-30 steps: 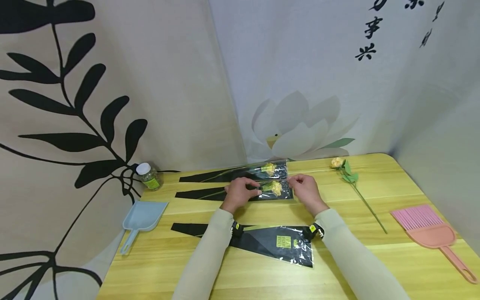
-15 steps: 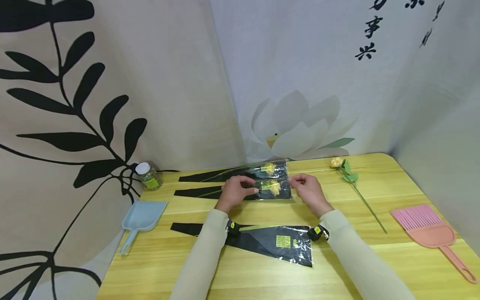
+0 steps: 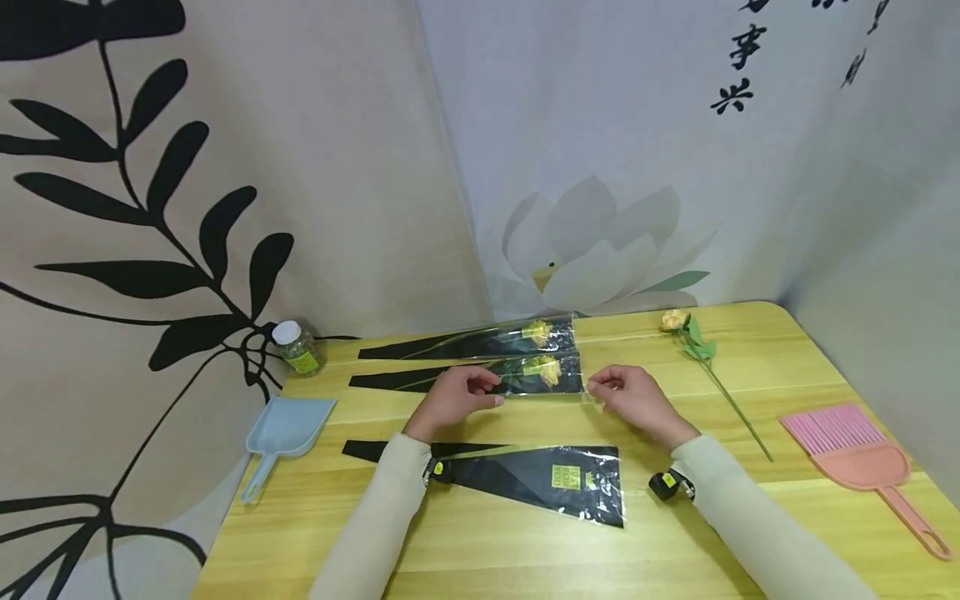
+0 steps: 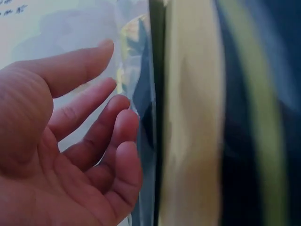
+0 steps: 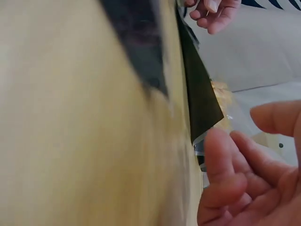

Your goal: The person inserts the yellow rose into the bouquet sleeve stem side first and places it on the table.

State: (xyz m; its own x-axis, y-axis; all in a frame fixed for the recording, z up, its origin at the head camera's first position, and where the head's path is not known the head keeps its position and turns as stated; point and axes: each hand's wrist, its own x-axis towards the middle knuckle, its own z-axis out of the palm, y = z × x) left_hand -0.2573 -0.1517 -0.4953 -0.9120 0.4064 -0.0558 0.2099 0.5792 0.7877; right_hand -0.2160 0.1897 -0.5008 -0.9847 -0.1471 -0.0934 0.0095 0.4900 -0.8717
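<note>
Black-and-clear flower sleeve (image 3: pixel 512 383) with a yellow flower (image 3: pixel 550 371) inside lies flat in the middle of three such sleeves on the wooden table (image 3: pixel 480 567), its wide end to the right. The left hand (image 3: pixel 456 395) is over its lower edge, thumb and fingers apart and loosely curved, gripping nothing; whether it touches the film I cannot tell. The right hand (image 3: pixel 636 402) is just beside the wide end, its thumb apart from its bent fingers. Behind lies the far sleeve (image 3: pixel 483 343), also with a yellow flower; in front, the near sleeve (image 3: pixel 525 485), bearing a yellow-green printed square. To the right are a loose rose (image 3: pixel 697 348) on a green stem and a pink brush (image 3: pixel 862 467); to the left, a white-lidded jar (image 3: pixel 303 358) and a blue dustpan (image 3: pixel 288 427).
</note>
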